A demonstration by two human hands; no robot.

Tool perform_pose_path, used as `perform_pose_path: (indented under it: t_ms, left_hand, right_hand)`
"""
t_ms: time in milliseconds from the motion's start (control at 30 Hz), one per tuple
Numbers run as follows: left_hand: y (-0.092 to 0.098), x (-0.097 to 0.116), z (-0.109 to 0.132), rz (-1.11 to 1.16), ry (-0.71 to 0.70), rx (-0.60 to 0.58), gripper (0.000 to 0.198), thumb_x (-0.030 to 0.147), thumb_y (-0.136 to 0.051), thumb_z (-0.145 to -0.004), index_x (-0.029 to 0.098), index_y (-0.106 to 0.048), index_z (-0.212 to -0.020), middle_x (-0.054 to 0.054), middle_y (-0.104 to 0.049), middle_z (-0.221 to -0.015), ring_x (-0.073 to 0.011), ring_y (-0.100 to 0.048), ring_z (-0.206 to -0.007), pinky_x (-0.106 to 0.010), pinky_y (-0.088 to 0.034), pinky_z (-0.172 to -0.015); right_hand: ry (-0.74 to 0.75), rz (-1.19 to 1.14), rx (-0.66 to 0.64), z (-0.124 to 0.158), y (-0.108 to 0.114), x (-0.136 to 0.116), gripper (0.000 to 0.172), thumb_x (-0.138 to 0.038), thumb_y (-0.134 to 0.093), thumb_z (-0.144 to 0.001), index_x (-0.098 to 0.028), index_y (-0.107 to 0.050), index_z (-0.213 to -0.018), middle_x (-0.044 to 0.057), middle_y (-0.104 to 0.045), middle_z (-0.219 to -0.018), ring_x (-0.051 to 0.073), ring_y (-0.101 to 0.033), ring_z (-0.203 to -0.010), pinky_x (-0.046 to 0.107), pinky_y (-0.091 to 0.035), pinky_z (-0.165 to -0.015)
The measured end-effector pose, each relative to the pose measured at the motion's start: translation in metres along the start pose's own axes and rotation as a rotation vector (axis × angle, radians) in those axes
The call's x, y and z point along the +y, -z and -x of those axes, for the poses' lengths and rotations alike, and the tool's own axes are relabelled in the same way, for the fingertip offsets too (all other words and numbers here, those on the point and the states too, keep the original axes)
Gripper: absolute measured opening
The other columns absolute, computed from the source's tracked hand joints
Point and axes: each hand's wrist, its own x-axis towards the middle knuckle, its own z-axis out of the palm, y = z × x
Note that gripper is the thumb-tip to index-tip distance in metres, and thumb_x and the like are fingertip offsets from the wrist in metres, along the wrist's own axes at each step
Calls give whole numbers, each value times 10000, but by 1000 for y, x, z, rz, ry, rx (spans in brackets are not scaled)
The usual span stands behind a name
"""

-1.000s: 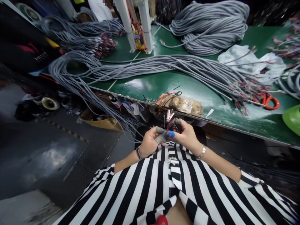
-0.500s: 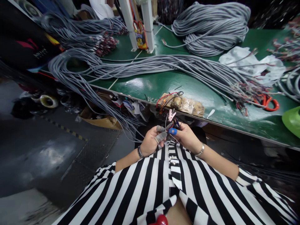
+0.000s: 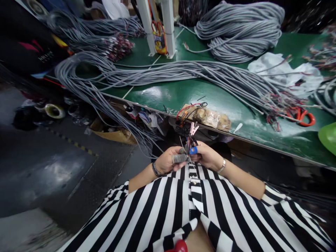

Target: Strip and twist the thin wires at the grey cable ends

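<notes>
My left hand (image 3: 168, 160), grey covers on its thumb and a finger, pinches a thin white wire (image 3: 181, 142) in front of my striped shirt. Right beside it, my right hand (image 3: 208, 155), with a blue cover on the thumb, is closed around thin dark and coloured wires (image 3: 188, 140). The two hands' fingertips nearly meet, and the wire ends between them are too small to make out. A pink clip (image 3: 193, 128) stands just above my right fingers, by the bench edge.
Long grey cables (image 3: 168, 73) lie across the green bench (image 3: 154, 94), spilling over its left edge. A coiled cable bundle (image 3: 238, 29) is behind. A taped block (image 3: 210, 117) sits at the front edge. Orange-handled scissors (image 3: 306, 117) lie right, near a green object (image 3: 328, 136). A cardboard box (image 3: 115, 134) stands below.
My left thumb has levelled out and pressed closer to my right fingertips. My right hand has shifted slightly down and left. The wires between them have changed angle.
</notes>
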Motion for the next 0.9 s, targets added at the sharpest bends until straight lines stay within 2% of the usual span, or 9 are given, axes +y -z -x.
perform_pose_path:
  t_ms: [133, 200, 267, 333, 500, 600, 733, 800, 900]
  left_hand:
    - [7, 0, 1, 25, 0, -26, 401, 440, -777, -648, 117, -566, -755, 34, -542, -430, -29, -346, -247, -139, -208, -268]
    - [10, -2, 1, 40, 29, -42, 386, 426, -775, -654, 118, -560, -739, 32, -542, -427, -29, -345, -245, -138, -200, -258]
    - [12, -4, 0, 59, 60, -52, 374, 411, -775, -656, 117, -560, -739, 31, -540, -426, -29, -340, -241, -138, -191, -248]
    - [13, -6, -1, 79, 82, -64, 380, 407, -784, -641, 114, -568, -749, 31, -540, -431, -31, -341, -238, -142, -188, -239]
    - [15, -9, -3, 106, 71, -70, 406, 405, -805, -607, 111, -586, -781, 25, -555, -471, -31, -365, -258, -141, -189, -242]
    - [15, -9, -3, 100, 22, -67, 409, 425, -795, -621, 121, -578, -789, 36, -535, -449, -22, -332, -254, -138, -174, -249]
    - [14, -8, -4, 0, -13, -67, 405, 461, -763, -655, 129, -543, -724, 41, -519, -438, -16, -306, -253, -143, -178, -261]
    - [11, -6, -3, -120, -10, -53, 422, 490, -749, -660, 124, -545, -710, 38, -526, -457, -15, -320, -269, -143, -202, -272]
    - [6, -1, 0, -352, -13, 38, 408, 484, -739, -675, 117, -574, -739, 34, -547, -490, -16, -357, -303, -135, -240, -300]
  right_hand:
    - [17, 15, 24, 2, -2, 3, 286, -323, -714, -692, -175, -473, -736, -100, -366, -478, 16, -213, -397, 152, -131, -380]
    - [110, 65, 72, 3, -3, 3, 295, -296, -762, -661, -167, -547, -816, -64, -491, -571, 27, -349, -440, 144, -252, -398]
    - [204, 81, 112, 4, -2, 2, 395, -254, -806, -604, -177, -594, -929, -19, -600, -734, 67, -510, -570, 168, -398, -492]
    - [234, 63, 110, 5, -2, 1, 493, -237, -824, -573, -191, -602, -1011, 11, -642, -836, 116, -589, -688, 212, -472, -581]
    - [238, 41, 90, 6, -1, 1, 388, -230, -812, -592, -165, -621, -924, 1, -635, -707, 99, -556, -570, 200, -433, -495]
    - [209, -22, 124, 5, -1, 2, 351, -211, -805, -587, -160, -619, -881, -15, -624, -690, 36, -434, -457, 159, -320, -410]
    - [83, -42, 159, 3, -1, 2, 315, -183, -774, -589, -155, -600, -850, -34, -605, -688, -11, -270, -402, 149, -173, -373]
    - [69, 52, 179, 3, -3, 0, 284, -176, -739, -608, -164, -589, -848, -43, -591, -673, 6, -311, -416, 156, -207, -385]
    - [178, 366, 265, 3, -6, -3, 285, -162, -686, -633, -175, -603, -905, -13, -629, -770, 81, -524, -596, 200, -408, -524]
